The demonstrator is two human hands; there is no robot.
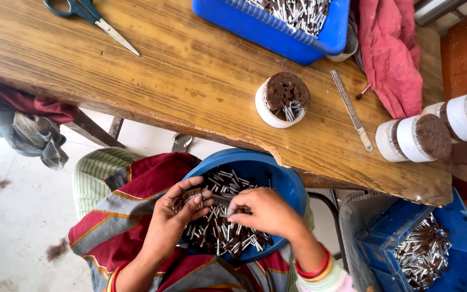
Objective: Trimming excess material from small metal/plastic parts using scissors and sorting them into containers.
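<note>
Fingers: left hand (175, 219) curls around a small brown bundle (190, 198), thumb and fingertips pinched on it; right hand (263, 212) pinches the end of one thin piece, fingertips closed, meeting the left hand over the bowl (293, 186).
Step in hand: by the look of it, gathering loose brush pieces (220, 232) one at a time into the left-hand bundle; the right hand appears to be feeding a piece in.
Next move calls for: a steady left grip so the bundle does not splay, and a fine pinch from the right to lift a single piece out of the tangled heap without dragging its neighbours.
Where the pieces are: heaped inside the bowl, which sits on the person's lap just below the table (136, 86) edge.
How the pieces look: short and thin, each with a bright metal sleeve and a dark brown tuft; they lie crossed every way, many deep. Whether the bundle is tied cannot be told.
Above the bowl: a white cup (268, 111) on the table, packed with brown tufts, a few metal ends showing at its side.
Up and right of the bowl: a metal ruler (351, 109), a red cloth (393, 54) and more white cups (412, 140) lying on their sides.
Far above the bowl: a blue tray (268, 30) of like pieces; scissors (90, 16) up and to the left.
Right of the bowl: a blue crate (460, 254) holding another pile.
</note>
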